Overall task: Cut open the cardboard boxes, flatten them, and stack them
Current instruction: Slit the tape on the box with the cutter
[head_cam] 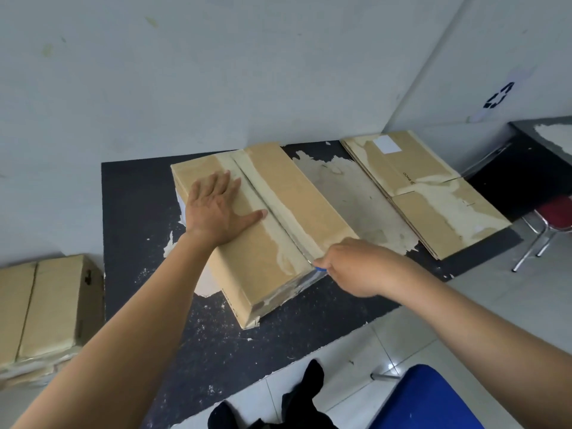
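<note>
bare table between box and flattened stack.

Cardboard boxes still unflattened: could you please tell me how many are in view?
2. The taped box lies on the table under the left hand; the second box sits at the far left beside the table, atop a pile that may hide more.

Long box on the table, knife at its tape seam.
The tan cardboard box lies flat and closed on the dark table, with pale tape down its middle seam. A blue-handled knife meets the seam's near end. Flattened boxes lie stacked well apart on the right, and more closed boxes are piled beside the table's left edge.
</note>
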